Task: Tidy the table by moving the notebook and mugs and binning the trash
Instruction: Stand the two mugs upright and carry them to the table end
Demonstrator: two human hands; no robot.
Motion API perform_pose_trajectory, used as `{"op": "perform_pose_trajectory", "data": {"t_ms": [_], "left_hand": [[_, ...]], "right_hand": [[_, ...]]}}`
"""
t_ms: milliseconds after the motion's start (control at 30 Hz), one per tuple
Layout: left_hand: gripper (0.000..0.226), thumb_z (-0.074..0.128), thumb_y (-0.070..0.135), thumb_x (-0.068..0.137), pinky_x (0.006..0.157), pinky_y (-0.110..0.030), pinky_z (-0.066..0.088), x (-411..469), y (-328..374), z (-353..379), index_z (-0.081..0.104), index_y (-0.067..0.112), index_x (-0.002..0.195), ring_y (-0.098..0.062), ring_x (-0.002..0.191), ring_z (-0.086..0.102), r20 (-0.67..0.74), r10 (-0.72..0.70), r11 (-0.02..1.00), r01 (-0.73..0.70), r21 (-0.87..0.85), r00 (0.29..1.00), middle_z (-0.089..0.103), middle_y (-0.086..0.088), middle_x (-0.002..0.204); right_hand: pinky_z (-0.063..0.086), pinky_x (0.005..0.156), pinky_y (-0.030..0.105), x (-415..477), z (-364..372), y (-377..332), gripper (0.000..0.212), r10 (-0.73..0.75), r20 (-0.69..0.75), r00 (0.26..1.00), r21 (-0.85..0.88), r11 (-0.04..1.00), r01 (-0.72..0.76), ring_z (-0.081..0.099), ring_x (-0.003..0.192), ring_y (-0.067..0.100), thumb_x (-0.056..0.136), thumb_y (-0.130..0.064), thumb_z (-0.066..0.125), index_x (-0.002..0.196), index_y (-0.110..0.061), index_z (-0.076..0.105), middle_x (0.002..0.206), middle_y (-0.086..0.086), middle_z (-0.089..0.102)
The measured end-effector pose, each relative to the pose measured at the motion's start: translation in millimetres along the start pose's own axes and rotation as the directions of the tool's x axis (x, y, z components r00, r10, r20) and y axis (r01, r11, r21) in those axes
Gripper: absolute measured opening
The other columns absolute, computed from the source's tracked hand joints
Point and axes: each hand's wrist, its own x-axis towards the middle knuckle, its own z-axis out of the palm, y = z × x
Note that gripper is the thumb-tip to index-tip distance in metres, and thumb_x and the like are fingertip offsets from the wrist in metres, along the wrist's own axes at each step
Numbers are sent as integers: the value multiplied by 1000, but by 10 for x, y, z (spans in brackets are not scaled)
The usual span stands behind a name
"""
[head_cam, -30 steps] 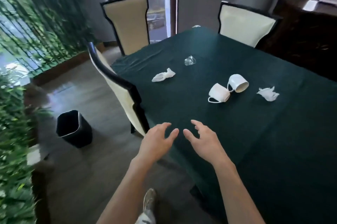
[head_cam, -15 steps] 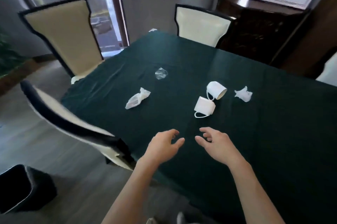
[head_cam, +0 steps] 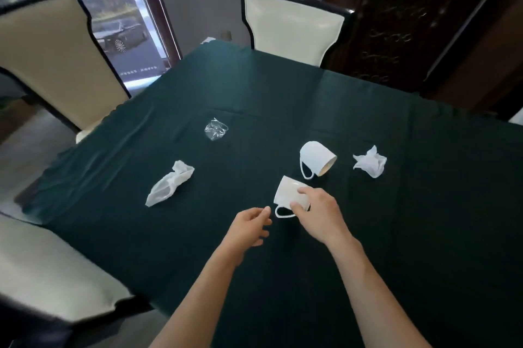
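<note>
Two white mugs lie on their sides on the dark green tablecloth (head_cam: 424,206). The near mug (head_cam: 288,194) has my right hand (head_cam: 319,214) closed around its rim end, thumb and fingers on the body. The far mug (head_cam: 315,158) lies behind it, handle toward me. My left hand (head_cam: 249,227) hovers just left of the near mug's handle, fingers loosely curled, holding nothing. Trash lies around: a crumpled white tissue (head_cam: 370,162) at the right, a white plastic wrapper (head_cam: 169,186) at the left, a clear plastic scrap (head_cam: 215,129) farther back. No notebook is in view.
Cream chairs with black frames stand at the far left (head_cam: 53,58), at the far side (head_cam: 291,24) and close at the near left (head_cam: 42,271). A dark wooden sideboard (head_cam: 396,36) stands behind the table at the right. A glass door (head_cam: 124,22) is at the back left.
The view swung right and closer to the table; the black bin left the frame. Both hands reached forward, and my right hand closed on the near mug.
</note>
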Motion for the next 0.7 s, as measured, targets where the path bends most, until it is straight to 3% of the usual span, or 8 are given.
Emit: {"op": "perform_pose_trajectory", "data": {"t_ms": [200, 333, 567, 700], "left_hand": [[33, 53, 49, 104, 92, -38, 61, 588, 133, 173, 65, 24, 123, -24, 109, 71, -64, -138, 975, 124, -185, 988, 68, 2, 124], [26, 52, 46, 106, 94, -40, 59, 799, 161, 250, 61, 25, 118, -27, 113, 69, -74, -199, 962, 180, -207, 977, 67, -1, 123], [34, 49, 45, 107, 97, -41, 58, 1001, 49, 355, 73, 24, 120, -25, 110, 71, 3, -258, 939, 252, -233, 966, 77, 1, 118], [34, 51, 44, 106, 94, -40, 59, 1068, 2, 366, 74, 23, 118, -26, 109, 73, 28, -255, 936, 254, -245, 967, 80, -1, 114]], "right_hand": [[43, 106, 41, 525, 333, 96, 61, -56, -52, 997, -145, 988, 48, 49, 132, 33, 89, -27, 72, 145, -15, 52, 142, 10, 56], [47, 102, 45, 615, 581, 183, 75, -99, -56, 993, -213, 973, 85, 53, 127, 35, 76, -29, 83, 143, -14, 54, 133, 11, 59], [43, 109, 47, 731, 712, 262, 92, -121, -97, 988, -273, 958, 91, 48, 134, 37, 69, -25, 88, 149, -13, 46, 143, 16, 53], [52, 99, 48, 767, 760, 318, 94, -150, -146, 978, -291, 951, 102, 57, 124, 38, 57, -17, 94, 142, -12, 55, 133, 15, 61]]}}
